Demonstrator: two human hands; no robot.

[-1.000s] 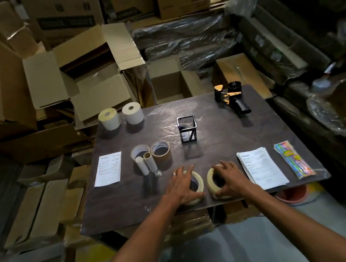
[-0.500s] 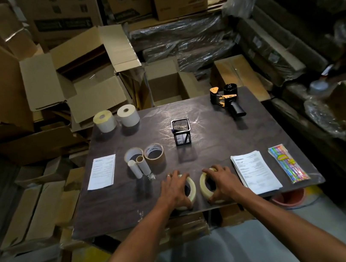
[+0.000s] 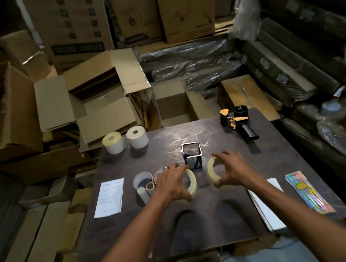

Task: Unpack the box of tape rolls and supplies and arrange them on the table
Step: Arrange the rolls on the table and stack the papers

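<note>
Glossy translucent tape rolls (image 3: 192, 180) over a dark, faintly sheened table (image 3: 203, 220); black wire-mesh metal holder (image 3: 192, 156); matt corrugated cardboard box (image 3: 95, 97) behind.

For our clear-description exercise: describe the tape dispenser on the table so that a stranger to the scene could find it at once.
Start at the dark table and go to its far right corner. There lies the tape dispenser, a black gun-shaped tool with orange parts, its handle pointing towards the table's right edge. Unlike the wire mesh cup near it, it is solid and lies on its side.

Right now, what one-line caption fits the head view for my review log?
Left hand and right hand each grip a tape roll above the table, near the mesh cup.
</note>
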